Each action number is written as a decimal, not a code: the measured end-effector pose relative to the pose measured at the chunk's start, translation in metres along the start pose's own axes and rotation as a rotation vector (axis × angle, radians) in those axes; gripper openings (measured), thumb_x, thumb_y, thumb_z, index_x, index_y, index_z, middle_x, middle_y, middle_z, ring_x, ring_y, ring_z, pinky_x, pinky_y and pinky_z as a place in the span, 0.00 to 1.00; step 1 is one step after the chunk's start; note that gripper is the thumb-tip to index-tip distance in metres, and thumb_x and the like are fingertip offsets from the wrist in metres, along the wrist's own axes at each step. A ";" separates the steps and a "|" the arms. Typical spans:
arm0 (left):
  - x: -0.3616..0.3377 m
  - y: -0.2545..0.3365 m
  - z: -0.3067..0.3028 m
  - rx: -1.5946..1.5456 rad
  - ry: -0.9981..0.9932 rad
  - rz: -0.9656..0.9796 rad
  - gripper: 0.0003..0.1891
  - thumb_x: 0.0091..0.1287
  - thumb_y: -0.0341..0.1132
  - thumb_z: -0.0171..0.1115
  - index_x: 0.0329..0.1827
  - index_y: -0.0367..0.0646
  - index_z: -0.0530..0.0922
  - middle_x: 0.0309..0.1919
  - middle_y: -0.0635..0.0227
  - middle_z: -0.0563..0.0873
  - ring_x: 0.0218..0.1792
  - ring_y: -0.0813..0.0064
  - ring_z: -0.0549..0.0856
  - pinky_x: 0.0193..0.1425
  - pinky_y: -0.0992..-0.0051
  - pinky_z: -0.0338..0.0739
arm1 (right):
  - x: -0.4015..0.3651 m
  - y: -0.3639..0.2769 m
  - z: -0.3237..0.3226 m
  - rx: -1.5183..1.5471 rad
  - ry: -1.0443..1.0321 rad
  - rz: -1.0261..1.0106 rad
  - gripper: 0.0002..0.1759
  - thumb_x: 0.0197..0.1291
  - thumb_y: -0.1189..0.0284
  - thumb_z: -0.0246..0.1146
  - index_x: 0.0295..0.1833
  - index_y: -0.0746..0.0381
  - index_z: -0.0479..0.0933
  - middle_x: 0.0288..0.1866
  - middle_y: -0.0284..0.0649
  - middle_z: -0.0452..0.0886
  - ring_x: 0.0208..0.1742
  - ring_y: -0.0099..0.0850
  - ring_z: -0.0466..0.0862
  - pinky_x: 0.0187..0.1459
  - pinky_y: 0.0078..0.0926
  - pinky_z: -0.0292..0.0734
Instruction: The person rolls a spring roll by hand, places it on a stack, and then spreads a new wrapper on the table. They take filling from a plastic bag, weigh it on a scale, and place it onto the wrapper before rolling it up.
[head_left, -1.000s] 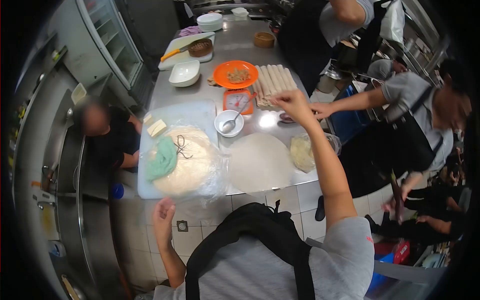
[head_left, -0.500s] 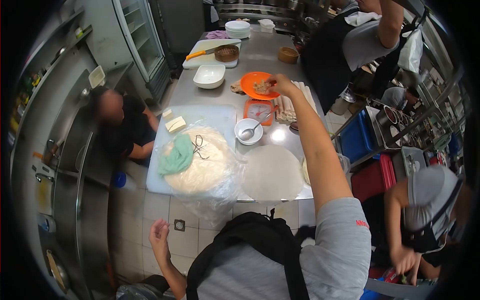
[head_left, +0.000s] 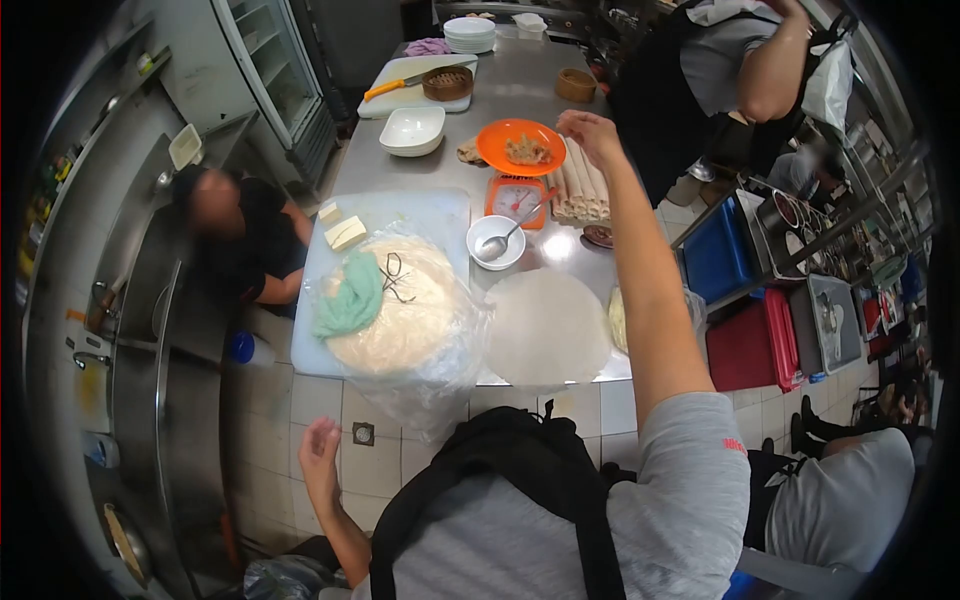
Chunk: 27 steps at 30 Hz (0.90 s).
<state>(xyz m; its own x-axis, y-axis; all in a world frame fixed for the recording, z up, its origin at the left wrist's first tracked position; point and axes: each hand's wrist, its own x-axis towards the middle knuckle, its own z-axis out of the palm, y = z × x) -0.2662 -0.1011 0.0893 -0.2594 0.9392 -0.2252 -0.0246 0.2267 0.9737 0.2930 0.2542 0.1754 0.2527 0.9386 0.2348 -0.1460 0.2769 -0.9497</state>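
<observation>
My right hand point(head_left: 592, 137) is raised at the right edge of an orange plate point(head_left: 521, 147), fingers curled loosely; whether something small is between them is too small to tell. Food filling point(head_left: 527, 151) lies on the plate, which rests on an orange scale point(head_left: 516, 200). White rolls point(head_left: 583, 187) lie to its right. Below the scale stands a white bowl point(head_left: 496, 242) with a spoon. A round pale wrapper point(head_left: 550, 326) lies near the table's front edge. My left hand point(head_left: 320, 446) hangs over the floor, fingers bent and apart, holding nothing.
On a cutting board point(head_left: 310, 350) sit a plastic-wrapped wrapper stack point(head_left: 400, 330), a green cloth point(head_left: 352, 296) and white blocks point(head_left: 346, 233). A square bowl point(head_left: 412, 132) and a knife point(head_left: 400, 85) are farther back. One person point(head_left: 240, 230) is at the left; others are at the right.
My right hand has moved off the filling, up and right, past the plate's edge. The lower-right co-worker has bent or moved away. The view has shifted slightly.
</observation>
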 end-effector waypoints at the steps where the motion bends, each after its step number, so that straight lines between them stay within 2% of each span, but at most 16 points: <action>1: 0.003 -0.001 0.000 0.030 -0.028 0.026 0.18 0.65 0.29 0.60 0.57 0.34 0.72 0.49 0.61 0.78 0.50 0.72 0.80 0.56 0.76 0.72 | -0.009 -0.009 -0.002 0.176 -0.010 0.083 0.10 0.56 0.82 0.62 0.44 0.75 0.77 0.42 0.46 0.83 0.40 0.32 0.84 0.47 0.22 0.80; 2: 0.006 -0.002 -0.001 0.061 -0.057 0.050 0.18 0.66 0.32 0.61 0.57 0.37 0.72 0.48 0.65 0.79 0.50 0.74 0.80 0.54 0.77 0.73 | -0.018 -0.020 -0.007 0.145 0.043 0.173 0.13 0.59 0.82 0.60 0.49 0.76 0.74 0.48 0.49 0.80 0.48 0.34 0.81 0.56 0.25 0.77; 3: 0.009 -0.001 0.000 0.068 -0.067 0.043 0.18 0.66 0.32 0.61 0.57 0.37 0.72 0.48 0.65 0.79 0.50 0.74 0.80 0.54 0.77 0.73 | -0.032 -0.028 -0.012 0.145 0.056 0.180 0.13 0.59 0.82 0.60 0.49 0.76 0.74 0.48 0.49 0.80 0.48 0.34 0.81 0.56 0.25 0.77; 5: 0.014 0.001 0.005 0.069 -0.079 0.051 0.18 0.66 0.32 0.61 0.57 0.37 0.71 0.48 0.65 0.79 0.50 0.74 0.79 0.54 0.76 0.73 | -0.062 -0.041 -0.033 0.383 0.024 0.223 0.13 0.63 0.79 0.58 0.49 0.76 0.73 0.51 0.49 0.78 0.51 0.37 0.80 0.60 0.28 0.75; 7: 0.022 0.002 0.008 0.083 -0.094 0.040 0.19 0.66 0.32 0.61 0.58 0.36 0.71 0.48 0.65 0.79 0.50 0.74 0.79 0.54 0.76 0.73 | -0.104 -0.054 -0.053 0.371 0.027 0.252 0.16 0.66 0.75 0.56 0.53 0.77 0.72 0.54 0.50 0.76 0.54 0.36 0.78 0.62 0.29 0.74; 9: 0.030 0.007 0.014 0.099 -0.105 0.037 0.19 0.66 0.33 0.61 0.58 0.36 0.71 0.48 0.65 0.79 0.50 0.74 0.79 0.54 0.76 0.73 | -0.151 -0.063 -0.076 0.131 -0.003 0.213 0.17 0.68 0.73 0.54 0.55 0.77 0.72 0.54 0.49 0.76 0.54 0.33 0.78 0.61 0.26 0.73; 13: 0.050 0.024 0.038 0.133 -0.217 0.059 0.19 0.66 0.32 0.61 0.58 0.35 0.71 0.48 0.64 0.79 0.50 0.74 0.79 0.55 0.76 0.73 | -0.237 -0.086 -0.103 -0.231 0.198 0.313 0.15 0.64 0.74 0.59 0.51 0.74 0.76 0.45 0.44 0.82 0.44 0.28 0.82 0.53 0.22 0.78; 15: 0.056 0.032 0.054 0.133 -0.252 0.059 0.19 0.66 0.32 0.61 0.58 0.35 0.72 0.48 0.64 0.79 0.50 0.74 0.79 0.55 0.76 0.73 | -0.266 -0.086 -0.126 -0.238 0.240 0.321 0.14 0.63 0.74 0.61 0.50 0.74 0.77 0.43 0.42 0.82 0.42 0.28 0.83 0.51 0.21 0.78; 17: 0.062 0.037 0.068 0.108 -0.328 0.065 0.16 0.66 0.26 0.58 0.56 0.32 0.72 0.49 0.59 0.80 0.51 0.73 0.79 0.59 0.77 0.70 | -0.287 -0.085 -0.134 -0.245 0.286 0.325 0.14 0.61 0.74 0.63 0.49 0.73 0.78 0.40 0.41 0.83 0.40 0.27 0.83 0.49 0.21 0.79; 19: 0.067 0.034 0.074 0.127 -0.380 0.086 0.16 0.66 0.27 0.58 0.56 0.32 0.72 0.49 0.58 0.79 0.51 0.72 0.79 0.58 0.76 0.71 | -0.305 -0.084 -0.140 -0.415 0.329 0.297 0.12 0.59 0.74 0.65 0.46 0.69 0.80 0.38 0.38 0.84 0.37 0.24 0.84 0.45 0.21 0.80; 21: 0.068 0.034 0.086 0.139 -0.470 0.104 0.17 0.66 0.27 0.58 0.57 0.32 0.72 0.50 0.58 0.79 0.51 0.72 0.79 0.58 0.76 0.71 | -0.320 -0.066 -0.154 -0.531 0.287 0.228 0.13 0.60 0.74 0.64 0.48 0.70 0.80 0.35 0.36 0.84 0.35 0.22 0.82 0.40 0.18 0.78; 23: 0.061 0.036 0.091 0.164 -0.410 0.053 0.17 0.66 0.27 0.59 0.57 0.32 0.72 0.50 0.57 0.79 0.51 0.71 0.79 0.58 0.75 0.72 | -0.330 -0.056 -0.158 -0.796 0.287 0.249 0.12 0.61 0.74 0.62 0.47 0.70 0.81 0.33 0.34 0.83 0.33 0.18 0.77 0.37 0.17 0.73; 24: 0.064 0.029 0.089 0.186 -0.440 0.073 0.19 0.66 0.34 0.61 0.58 0.38 0.72 0.48 0.65 0.79 0.49 0.75 0.79 0.53 0.76 0.72 | -0.333 -0.053 -0.155 -0.825 0.252 0.264 0.12 0.61 0.76 0.61 0.48 0.71 0.80 0.34 0.34 0.83 0.35 0.19 0.78 0.38 0.18 0.73; 25: 0.067 0.024 0.088 0.185 -0.468 0.074 0.19 0.66 0.34 0.61 0.58 0.38 0.72 0.48 0.65 0.79 0.49 0.75 0.79 0.53 0.76 0.72 | -0.335 -0.040 -0.153 -0.898 0.263 0.237 0.13 0.59 0.78 0.58 0.48 0.71 0.79 0.36 0.38 0.85 0.37 0.24 0.80 0.41 0.22 0.74; 26: 0.069 0.021 0.086 0.198 -0.465 0.072 0.19 0.66 0.35 0.61 0.58 0.38 0.72 0.49 0.65 0.80 0.49 0.75 0.79 0.53 0.77 0.72 | -0.335 -0.025 -0.154 -1.081 0.229 0.118 0.15 0.56 0.80 0.57 0.50 0.69 0.79 0.40 0.49 0.85 0.41 0.34 0.84 0.45 0.27 0.75; 27: 0.070 0.019 0.085 0.211 -0.452 0.071 0.19 0.66 0.35 0.60 0.58 0.38 0.72 0.49 0.66 0.80 0.48 0.76 0.79 0.52 0.77 0.71 | -0.334 -0.018 -0.144 -1.084 0.232 0.116 0.15 0.56 0.80 0.57 0.50 0.69 0.79 0.40 0.49 0.85 0.41 0.34 0.84 0.45 0.27 0.75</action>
<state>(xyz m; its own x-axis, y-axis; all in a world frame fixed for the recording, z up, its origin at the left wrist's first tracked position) -0.2030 -0.0093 0.0891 0.1919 0.9615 -0.1969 0.1857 0.1614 0.9693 0.3494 -0.0943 0.0845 0.4812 0.8544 0.1960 0.7030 -0.2426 -0.6685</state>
